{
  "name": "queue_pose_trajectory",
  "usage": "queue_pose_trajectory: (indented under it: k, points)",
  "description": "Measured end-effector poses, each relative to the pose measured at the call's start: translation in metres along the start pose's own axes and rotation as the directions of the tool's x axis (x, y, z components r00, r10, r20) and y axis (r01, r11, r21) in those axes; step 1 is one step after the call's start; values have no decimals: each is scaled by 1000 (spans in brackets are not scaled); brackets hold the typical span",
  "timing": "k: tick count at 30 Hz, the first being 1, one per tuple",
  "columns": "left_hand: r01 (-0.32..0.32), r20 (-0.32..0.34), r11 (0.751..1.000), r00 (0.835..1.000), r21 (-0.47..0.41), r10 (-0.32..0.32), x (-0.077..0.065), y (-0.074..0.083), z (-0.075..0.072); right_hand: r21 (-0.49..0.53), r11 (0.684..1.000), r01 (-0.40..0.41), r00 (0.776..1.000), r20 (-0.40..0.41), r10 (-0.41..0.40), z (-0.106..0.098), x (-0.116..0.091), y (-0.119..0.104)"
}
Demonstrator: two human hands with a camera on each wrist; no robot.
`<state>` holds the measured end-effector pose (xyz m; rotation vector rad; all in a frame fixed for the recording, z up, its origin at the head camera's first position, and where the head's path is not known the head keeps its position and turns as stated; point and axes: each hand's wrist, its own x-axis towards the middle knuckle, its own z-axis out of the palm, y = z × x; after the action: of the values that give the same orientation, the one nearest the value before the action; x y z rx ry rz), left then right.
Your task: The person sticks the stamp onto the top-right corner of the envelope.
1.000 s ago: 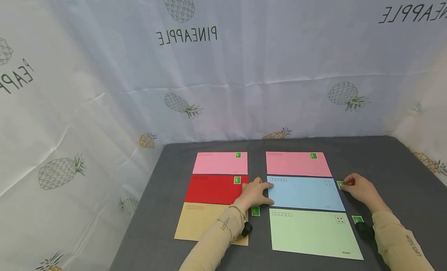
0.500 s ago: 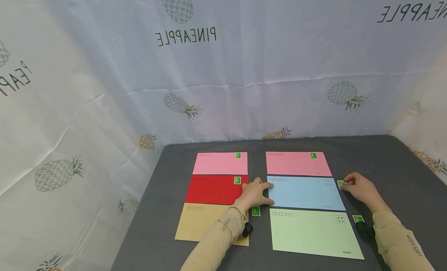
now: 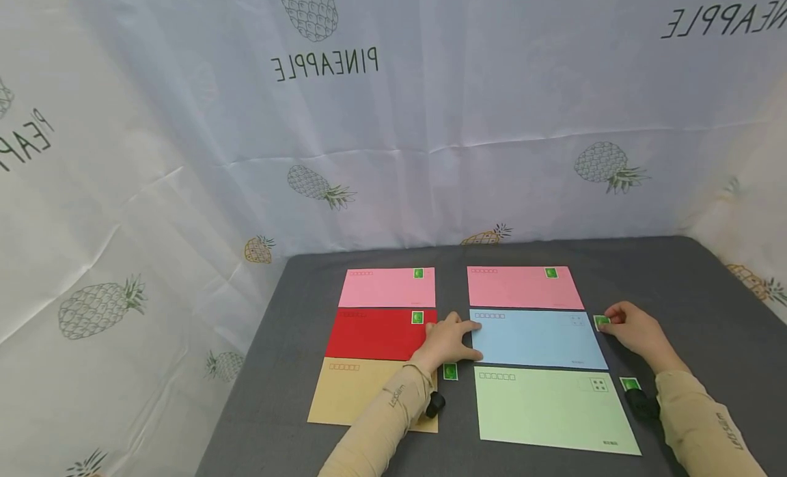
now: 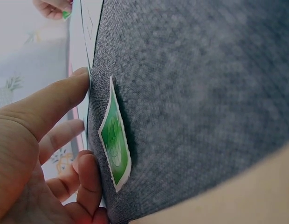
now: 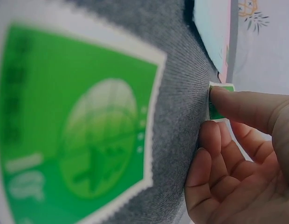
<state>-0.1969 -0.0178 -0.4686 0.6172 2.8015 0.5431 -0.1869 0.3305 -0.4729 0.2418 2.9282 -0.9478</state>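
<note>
In the head view my left hand (image 3: 445, 344) spans the left edge of a blue envelope (image 3: 535, 340), thumb and forefinger resting on it. My right hand (image 3: 636, 332) pinches a green postage stamp (image 3: 599, 320) just off that envelope's right edge. The right wrist view has this stamp (image 5: 213, 112) between thumb and fingertips, close over the dark cloth. Below my left hand a second green stamp (image 4: 115, 144) lies on the cloth, slightly curled. A third stamp (image 5: 84, 116) fills the left of the right wrist view, near my right wrist.
A light green envelope (image 3: 553, 409) lies nearest me, under the blue one. Two pink envelopes (image 3: 522, 287) and a red envelope (image 3: 369, 333) bear stamps. My left sleeve crosses a tan envelope (image 3: 350, 388). Pineapple-print curtain (image 3: 393, 190) hangs behind the dark table (image 3: 264, 368).
</note>
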Motion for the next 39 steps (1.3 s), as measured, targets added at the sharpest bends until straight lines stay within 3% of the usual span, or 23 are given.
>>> queue_pose_trajectory:
  k: [12,26,39]
  points:
    - [5,2,1000,1000,0,-5,1,-1,1,17,1000,19,998,-62,-17,0,-3,-2]
    - [9,11,1000,1000,-2,-9,0,1,-3,4,1000,12,998,-63,-11,1,-2,0]
    - [7,13,1000,1000,6,-7,4,-3,2,94,996,1,999,41,-5,-2,1,-2]
